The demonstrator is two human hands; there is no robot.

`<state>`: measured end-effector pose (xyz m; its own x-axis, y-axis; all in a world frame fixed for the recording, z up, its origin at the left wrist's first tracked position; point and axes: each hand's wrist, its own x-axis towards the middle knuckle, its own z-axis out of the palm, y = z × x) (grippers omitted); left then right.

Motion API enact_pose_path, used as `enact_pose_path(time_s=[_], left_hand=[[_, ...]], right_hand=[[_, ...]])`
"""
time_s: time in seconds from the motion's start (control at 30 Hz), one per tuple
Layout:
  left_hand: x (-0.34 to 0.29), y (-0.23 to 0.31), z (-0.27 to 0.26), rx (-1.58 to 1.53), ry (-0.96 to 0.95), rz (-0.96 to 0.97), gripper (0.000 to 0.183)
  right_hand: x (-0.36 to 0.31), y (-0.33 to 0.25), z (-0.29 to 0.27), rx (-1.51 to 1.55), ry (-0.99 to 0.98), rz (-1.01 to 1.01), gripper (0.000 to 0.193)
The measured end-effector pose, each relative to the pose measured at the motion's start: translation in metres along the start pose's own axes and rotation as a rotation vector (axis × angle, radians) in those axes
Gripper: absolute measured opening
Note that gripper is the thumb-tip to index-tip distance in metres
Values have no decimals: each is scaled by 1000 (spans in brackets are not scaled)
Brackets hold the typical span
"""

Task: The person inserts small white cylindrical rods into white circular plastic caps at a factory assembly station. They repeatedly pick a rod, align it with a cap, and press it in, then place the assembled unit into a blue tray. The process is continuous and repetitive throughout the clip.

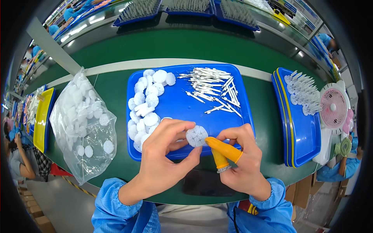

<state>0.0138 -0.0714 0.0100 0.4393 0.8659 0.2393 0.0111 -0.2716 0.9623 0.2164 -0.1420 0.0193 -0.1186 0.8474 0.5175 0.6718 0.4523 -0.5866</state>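
Over the front of a blue tray (pixel 186 112), my left hand (pixel 165 155) pinches a white round translucent disc (pixel 197 136) by its edge, between thumb and fingers. Faint lines radiate across the disc's face. My right hand (pixel 239 157) wears yellow covers on two digits, and a covered fingertip meets the disc's right edge; its fingers are closed there, and anything small between them is hidden. Along the tray's left side lie heaped white discs (pixel 151 100). Thin white sticks with dark fine ends (pixel 210 83) lie loosely at the tray's upper right.
A clear plastic bag of discs (pixel 83 128) lies left, beside a yellow tray (pixel 42 120). Stacked trays (pixel 299 136) at right hold assembled white pieces (pixel 303 91), near a pink-and-white fan (pixel 333 105). A dark flat object (pixel 208 183) lies at the front edge. Filled trays (pixel 190 7) stand far back.
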Motion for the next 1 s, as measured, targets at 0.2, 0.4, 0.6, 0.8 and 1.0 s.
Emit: enact_pose_path(time_s=[0.2,0.4,0.6,0.8,1.0], left_hand=[[0,-1,2,7,-6,18,51],[-1,-2,1,31,-25,15,52],[0,-2,2,23,-21,31,53],[-1,3,0,71,-53,8,54],[-1,4,0,77,-142,5,58]], right_hand=[[1,-4,3,43,17,58,58],[0,-7,0,59,-21,32,57],[0,-3,-2,7,-21,3,57],[3,-3,-1,7,17,18,57],[-2,4,3,-41,58,42,57]])
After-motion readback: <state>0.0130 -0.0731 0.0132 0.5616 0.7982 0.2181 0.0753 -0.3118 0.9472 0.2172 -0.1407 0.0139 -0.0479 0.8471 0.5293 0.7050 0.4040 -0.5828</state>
